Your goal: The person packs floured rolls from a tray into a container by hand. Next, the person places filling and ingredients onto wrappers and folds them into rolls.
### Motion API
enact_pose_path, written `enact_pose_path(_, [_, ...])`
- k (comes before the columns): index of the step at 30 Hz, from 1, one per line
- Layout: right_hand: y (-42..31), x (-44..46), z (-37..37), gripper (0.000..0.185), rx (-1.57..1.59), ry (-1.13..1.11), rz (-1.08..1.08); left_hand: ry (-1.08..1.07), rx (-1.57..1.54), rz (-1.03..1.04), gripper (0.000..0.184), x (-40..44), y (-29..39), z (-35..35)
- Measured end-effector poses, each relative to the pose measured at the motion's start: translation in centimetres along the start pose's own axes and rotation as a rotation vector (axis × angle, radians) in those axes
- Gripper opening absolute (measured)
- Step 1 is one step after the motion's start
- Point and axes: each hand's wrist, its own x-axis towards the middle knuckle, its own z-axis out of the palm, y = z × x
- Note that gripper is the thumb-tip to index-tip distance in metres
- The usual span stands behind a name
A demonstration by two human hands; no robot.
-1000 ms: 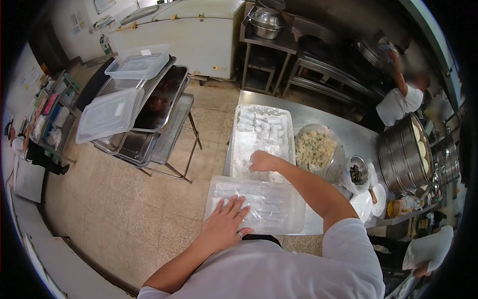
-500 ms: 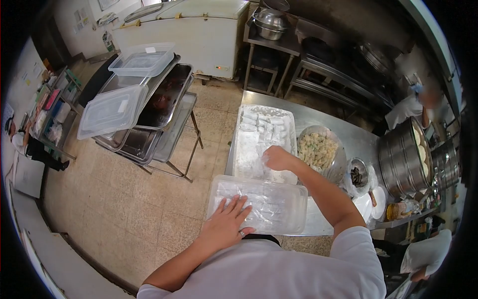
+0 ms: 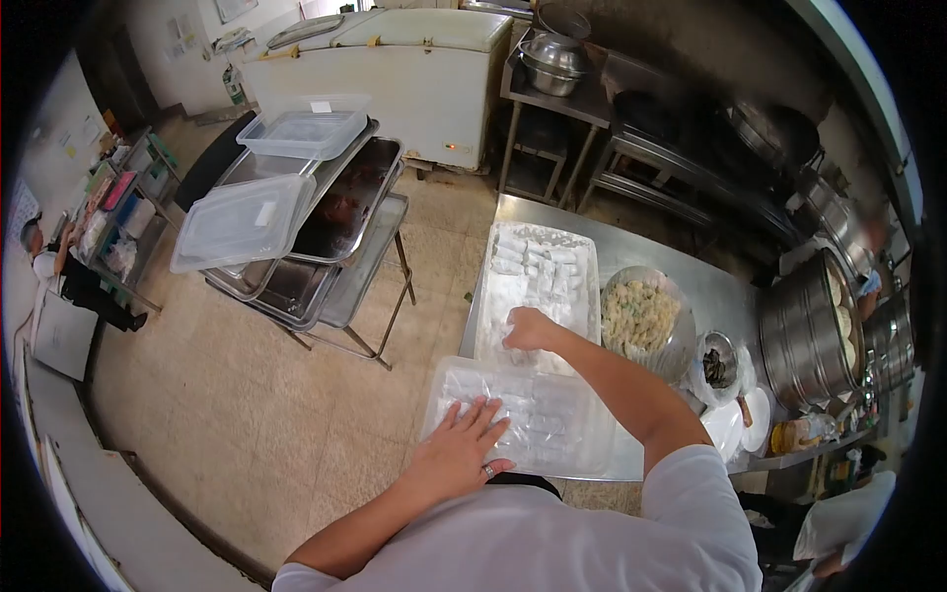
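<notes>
My left hand (image 3: 460,444) lies with fingers spread on a clear plastic sheet over a translucent plastic box (image 3: 582,434), where rows of white pieces show through. My right hand (image 3: 530,330) is closed, fingertips down, over the near half of a white tray (image 3: 593,296) dusted with white powder. What its fingers hold, if anything, is hidden. White floured rolls (image 3: 538,266) fill the far half of that tray. Right of the tray sits a bowl of pale filling with green bits (image 3: 639,314), and beyond it a small metal bowl with dark strips (image 3: 714,365).
Stacked steamers (image 3: 804,331), white plates (image 3: 725,429) and an oil bottle (image 3: 789,434) are at the right. At the left, a rack (image 3: 395,237) holds metal trays and plastic lids (image 3: 242,219). A freezer (image 3: 395,94) stands behind. People are at the far left, right and lower right.
The view has shifted, moving the scene slightly right and down. My right hand has moved a little within the powdered tray. My left hand stays on the sheet. The person near the steamers has moved.
</notes>
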Motion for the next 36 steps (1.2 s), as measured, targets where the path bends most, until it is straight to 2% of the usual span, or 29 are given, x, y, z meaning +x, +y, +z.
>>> enact_pose_path(3, [0.0, -1.0, -1.3, 0.047, -0.085, 0.087, -0.051, 0.014, 0.003, 0.009, 0.077, 0.0, -0.1, 0.0])
enact_pose_path(6, [0.9, -2.9, -1.4, 0.04, -0.206, -0.035, -0.133, 0.029, 0.001, 0.018, 0.076, -0.3, 0.0, -0.1])
enact_pose_path(9, [0.2, -4.2, -2.5, 0.037, -0.229, -0.018, -0.113, 0.065, 0.016, 0.03, 0.074, -0.2, -0.1, 0.0])
enact_pose_path(12, [3.5, -3.7, -0.8, 0.036, -0.239, 0.058, -0.277, 0.083, 0.015, 0.036, 0.073, -0.4, 0.1, 0.3])
enact_pose_path(14, [3.4, -4.3, -2.2, 0.038, -0.19, 0.116, -0.241, 0.096, -0.02, 0.039, 0.071, -0.4, -0.1, 0.1])
enact_pose_path(16, [-1.1, -7.6, -5.4, 0.037, 0.026, 0.255, -0.003, 0.128, -0.065, 0.046, 0.07, -0.6, -0.2, 0.4])
enact_pose_path(19, [-6.1, -12.3, -7.5, 0.036, 0.627, 0.478, 0.172, 0.162, -0.094, 0.082, 0.068, -0.7, -0.4, 0.1])
enact_pose_path(22, [-7.5, -15.2, -6.1, 0.035, 0.919, 0.474, 0.147, 0.174, -0.096, 0.119, 0.067, -1.3, -0.6, 0.2])
enact_pose_path(25, [-9.5, -16.5, -2.1, 0.039, 0.994, 0.373, 0.21, 0.178, -0.074, 0.15, 0.068, -1.9, -1.0, 0.4])
enact_pose_path(28, [-14.4, -16.1, 0.8, 0.039, 1.334, 0.315, 0.324, 0.153, -0.074, 0.16, 0.069, -2.6, -1.3, 0.5])
enact_pose_path(32, [-16.4, -16.0, 2.7, 0.054, 0.421, 0.489, 0.23, 0.137, -0.073, 0.199, 0.069, -3.5, -2.1, 0.5])
enact_pose_path(35, [-17.3, -17.5, 3.1, 0.061, 0.118, 0.499, 0.08, 0.169, -0.084, 0.228, 0.069, -4.0, -2.5, 0.9])
enact_pose_path(36, [-17.4, -17.5, 3.4, 0.062, 0.092, 0.486, 0.093, 0.187, -0.084, 0.239, 0.07, -4.1, -2.6, 0.9])
